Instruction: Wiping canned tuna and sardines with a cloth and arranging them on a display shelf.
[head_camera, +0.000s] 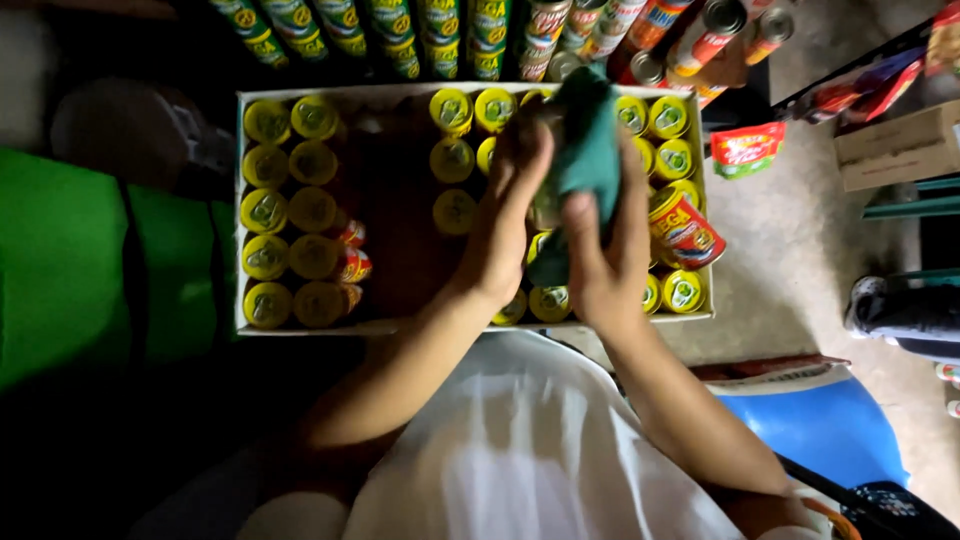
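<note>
So there's a can held up over the middle of the tray, mostly hidden, and a teal cloth wrapped over its top and right side; the left hand is curled around the can's left side, fingers closed on it, thumb up near the top; the right hand is pressing the cloth against the can, fingers closed over the fabric. Both hands sit just above the cardboard tray, which is shallow and white-edged; yellow-lidded cans stand in two columns along its left side, more of them are packed at the right, and the brown floor of the tray is bare in between. One red-labelled can lies tilted at the right, just beside the right hand. Beyond the far edge, a row of green and red cans; a blue stool shows at lower right.
</note>
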